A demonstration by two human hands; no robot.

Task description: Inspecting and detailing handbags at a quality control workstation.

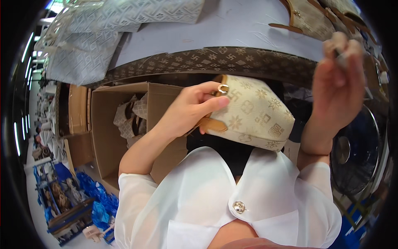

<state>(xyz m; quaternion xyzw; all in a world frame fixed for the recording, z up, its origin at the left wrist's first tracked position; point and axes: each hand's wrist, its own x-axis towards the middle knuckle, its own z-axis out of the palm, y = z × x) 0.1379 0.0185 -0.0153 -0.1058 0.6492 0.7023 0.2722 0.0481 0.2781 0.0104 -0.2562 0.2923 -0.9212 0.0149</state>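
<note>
My left hand [197, 106] grips a cream patterned bag [258, 114] by its brown-trimmed edge, thumb on the fabric. A small metal ring [223, 88] sits by the fingertips, and a tan leather tab [214, 124] hangs below the thumb. The bag is tilted on its side in front of my chest. Raised at the far right, apart from the bag, my right hand [339, 83] is blurred; its fingers pinch something small and dark, whose kind I cannot make out.
An open cardboard box [120, 124] with patterned pieces inside stands at the left. Ahead, the table [174, 41] bears pale patterned sheets [87, 50] and, at the far right, more tan-trimmed bags [311, 18]. A round fan-like object [355, 151] is at the right.
</note>
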